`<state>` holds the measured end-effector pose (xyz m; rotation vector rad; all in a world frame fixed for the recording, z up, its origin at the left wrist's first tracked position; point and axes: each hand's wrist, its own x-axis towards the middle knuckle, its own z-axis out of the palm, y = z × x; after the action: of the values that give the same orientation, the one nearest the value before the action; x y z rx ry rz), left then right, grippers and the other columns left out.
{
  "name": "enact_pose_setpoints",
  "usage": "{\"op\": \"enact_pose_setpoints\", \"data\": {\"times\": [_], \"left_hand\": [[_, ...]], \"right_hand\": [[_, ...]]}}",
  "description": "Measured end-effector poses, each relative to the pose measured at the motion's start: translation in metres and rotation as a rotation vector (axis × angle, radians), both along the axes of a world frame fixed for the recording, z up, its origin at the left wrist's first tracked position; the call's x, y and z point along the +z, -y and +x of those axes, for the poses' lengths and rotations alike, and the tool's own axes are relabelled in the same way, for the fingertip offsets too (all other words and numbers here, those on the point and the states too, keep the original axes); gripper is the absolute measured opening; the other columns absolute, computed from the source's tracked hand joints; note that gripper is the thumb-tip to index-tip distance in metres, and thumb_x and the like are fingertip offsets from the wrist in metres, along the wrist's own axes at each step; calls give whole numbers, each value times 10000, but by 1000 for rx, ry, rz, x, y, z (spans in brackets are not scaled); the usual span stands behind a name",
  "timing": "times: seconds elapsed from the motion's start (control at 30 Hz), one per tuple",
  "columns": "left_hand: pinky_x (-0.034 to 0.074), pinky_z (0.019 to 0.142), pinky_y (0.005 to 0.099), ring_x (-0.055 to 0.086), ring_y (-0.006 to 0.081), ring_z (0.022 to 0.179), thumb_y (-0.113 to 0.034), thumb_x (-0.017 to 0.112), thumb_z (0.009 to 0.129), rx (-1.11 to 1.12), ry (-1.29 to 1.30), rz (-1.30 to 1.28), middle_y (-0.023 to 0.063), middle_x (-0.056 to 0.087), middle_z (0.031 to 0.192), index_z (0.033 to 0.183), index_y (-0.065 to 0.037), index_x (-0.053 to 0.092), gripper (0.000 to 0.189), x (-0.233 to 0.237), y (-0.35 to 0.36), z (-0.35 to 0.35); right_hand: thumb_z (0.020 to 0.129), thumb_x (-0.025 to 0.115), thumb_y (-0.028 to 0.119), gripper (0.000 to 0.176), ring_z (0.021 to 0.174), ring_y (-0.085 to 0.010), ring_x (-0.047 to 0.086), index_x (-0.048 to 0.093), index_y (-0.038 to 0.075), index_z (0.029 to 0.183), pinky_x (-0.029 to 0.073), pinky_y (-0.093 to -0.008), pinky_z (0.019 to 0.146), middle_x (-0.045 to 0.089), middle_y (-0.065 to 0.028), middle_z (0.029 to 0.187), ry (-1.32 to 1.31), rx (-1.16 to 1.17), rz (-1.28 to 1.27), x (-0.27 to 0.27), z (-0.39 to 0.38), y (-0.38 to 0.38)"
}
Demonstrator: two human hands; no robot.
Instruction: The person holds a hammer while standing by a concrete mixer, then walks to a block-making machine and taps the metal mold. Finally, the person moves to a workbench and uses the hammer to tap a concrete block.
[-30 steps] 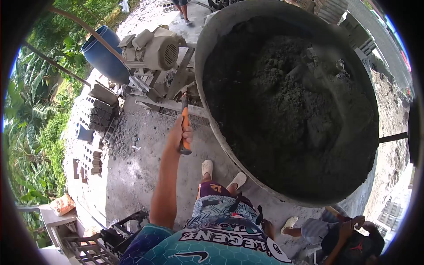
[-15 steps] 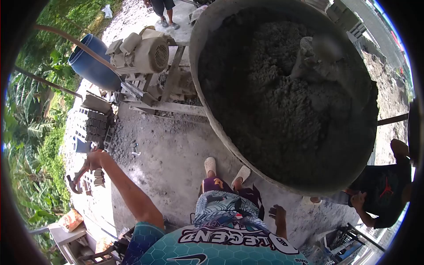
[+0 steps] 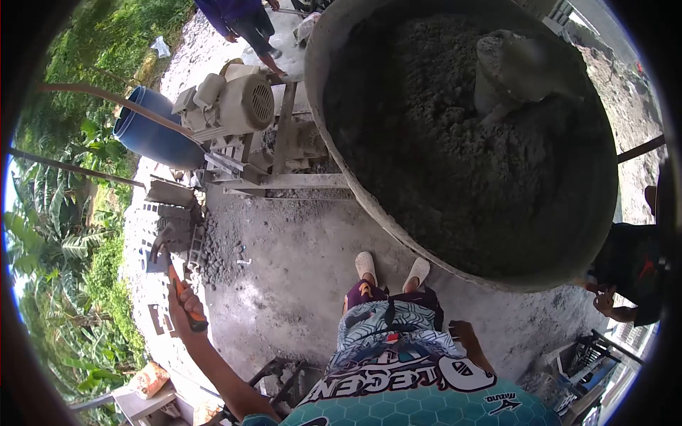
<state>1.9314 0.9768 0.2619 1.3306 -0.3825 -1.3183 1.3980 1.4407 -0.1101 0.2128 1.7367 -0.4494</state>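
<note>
My left hand is wrapped round the orange and black grip of a hammer, held out to the left with its metal head pointing away from me. My right hand hangs low beside my patterned shorts, dark in shadow. Its fingers look loosely bent, with nothing seen in them. Ahead of my feet stands a large round mixer drum with a grey rim. Wet grey concrete mix lies inside it, around a coated central post.
A dusty motor sits on the mixer's metal frame. Beyond are a blue barrel and stacked hollow blocks. One person is at the far side; another, in a black shirt, stands right of the drum.
My left hand has swung lower with the hammer, whose orange grip now shows. The view has shifted. The far person has come further into view.
</note>
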Motion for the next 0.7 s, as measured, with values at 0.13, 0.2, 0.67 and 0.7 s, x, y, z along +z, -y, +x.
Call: {"op": "enact_pose_setpoints", "data": {"times": [0.13, 0.2, 0.67, 0.7], "left_hand": [[426, 400, 252, 480, 129, 487, -353, 432, 1041, 762, 306, -328, -20, 500, 698, 961, -33, 506, 339, -22, 86, 84], [418, 403, 253, 464, 120, 482, -366, 438, 1040, 1044, 444, -197, -24, 484, 686, 964, -38, 505, 344, -48, 152, 78], [412, 397, 237, 374, 45, 439, -415, 456, 1045, -441, -369, 153, -53, 406, 639, 1027, -50, 533, 373, -85, 96, -83], [426, 425, 238, 401, 51, 470, -405, 459, 1045, -377, -332, 97, -48, 431, 670, 1032, -49, 535, 364, -79, 98, -43]], "right_hand": [[898, 602, 296, 292, 703, -261, 694, 626, 58, 1065, 570, -418, 600, 697, -128, 887, -98, -348, -57, 22, -19, -18], [896, 609, 333, 348, 756, -263, 705, 619, 58, 1109, 559, -393, 627, 705, -138, 899, -260, -473, -158, 32, -24, -19], [888, 605, 289, 321, 805, -246, 695, 666, 60, 1105, 565, -424, 665, 694, -111, 954, -261, 160, -238, -22, 64, -54], [882, 610, 292, 322, 794, -245, 693, 659, 63, 1103, 561, -423, 658, 692, -108, 946, -266, 183, -307, -31, 59, -75]]}}
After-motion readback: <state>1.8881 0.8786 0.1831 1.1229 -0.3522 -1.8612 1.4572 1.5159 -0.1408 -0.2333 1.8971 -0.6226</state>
